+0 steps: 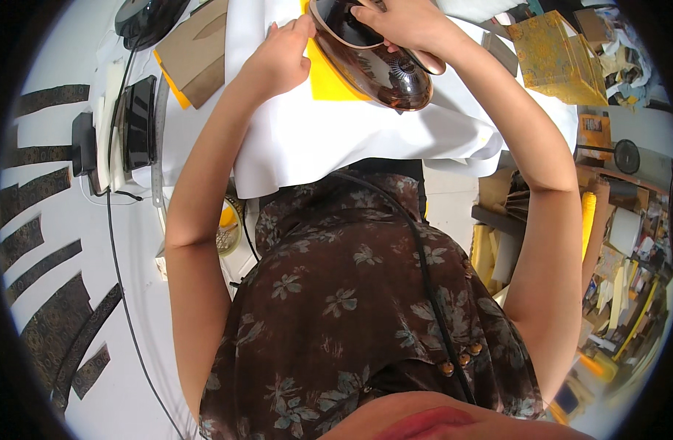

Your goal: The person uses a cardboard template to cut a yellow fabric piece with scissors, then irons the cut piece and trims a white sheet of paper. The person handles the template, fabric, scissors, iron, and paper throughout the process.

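Observation:
My right hand (pixel 406 26) is wrapped round the handle of a glossy dark-brown iron (pixel 413 86) near the top of the view. The iron's body lies over part of a bright yellow sheet (pixel 333 84), which rests on a wide white cloth (pixel 300 136). To the left of the iron, my left hand (pixel 283 59) lies at the yellow sheet's edge, its fingers stretched out and apart. The iron hides much of the sheet. Whether the yellow sheet is fabric or paper I cannot tell.
Brown panels (pixel 197 55) with a yellow edge lie at the upper left, near a metal ruler (pixel 159 139). Dark patterned strips (pixel 46 154) are spread at far left, with a black cord (pixel 116 242) beside them. A gold brocade box (pixel 556 59) stands right; crowded shelves (pixel 630 271) lie beyond.

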Demonstrator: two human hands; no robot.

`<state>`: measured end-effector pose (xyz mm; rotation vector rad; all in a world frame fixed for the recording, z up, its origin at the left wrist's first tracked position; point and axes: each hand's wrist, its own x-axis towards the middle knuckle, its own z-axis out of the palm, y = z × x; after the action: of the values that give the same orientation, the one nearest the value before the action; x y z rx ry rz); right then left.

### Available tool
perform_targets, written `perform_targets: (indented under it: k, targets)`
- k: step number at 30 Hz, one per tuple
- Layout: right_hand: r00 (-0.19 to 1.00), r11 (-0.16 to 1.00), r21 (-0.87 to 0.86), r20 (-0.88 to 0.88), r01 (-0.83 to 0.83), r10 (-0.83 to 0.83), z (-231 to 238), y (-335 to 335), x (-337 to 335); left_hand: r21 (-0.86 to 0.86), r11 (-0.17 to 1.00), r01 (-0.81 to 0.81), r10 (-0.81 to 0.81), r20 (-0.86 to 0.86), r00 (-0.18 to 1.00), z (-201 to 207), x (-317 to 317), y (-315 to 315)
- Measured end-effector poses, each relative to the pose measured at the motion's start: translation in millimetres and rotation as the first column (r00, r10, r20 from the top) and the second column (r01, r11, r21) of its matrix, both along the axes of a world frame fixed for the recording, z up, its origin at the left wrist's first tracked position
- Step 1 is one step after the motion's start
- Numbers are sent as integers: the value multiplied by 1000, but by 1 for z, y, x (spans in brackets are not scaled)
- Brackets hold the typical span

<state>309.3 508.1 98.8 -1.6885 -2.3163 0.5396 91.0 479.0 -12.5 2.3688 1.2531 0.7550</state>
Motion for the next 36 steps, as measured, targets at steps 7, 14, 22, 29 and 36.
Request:
perform_targets:
  k: [7, 14, 22, 29, 36]
  targets:
    - [966, 953, -295, -219, 69, -138, -5, 4, -5, -26, 998, -50, 51, 75, 996, 3, -7, 4]
    - [830, 824, -563, -428, 64, -357, 3, -6, -20, 14, 998, -55, 50, 257, 965, 5, -9, 5]
    - [817, 841, -531, -434, 107, -379, -5, -12, -26, -8, 998, -69, 68, 315, 947, 8, -7, 5]
    - [926, 890, -455, -327, 22, -190, 3, -6, -11, 142, 983, -121, 73, 303, 950, 25, 6, -13]
    - [990, 970, -203, -72, -132, 119, 3, 16, 23, -29, 999, 16, -15, 31, 999, 4, -5, 7]
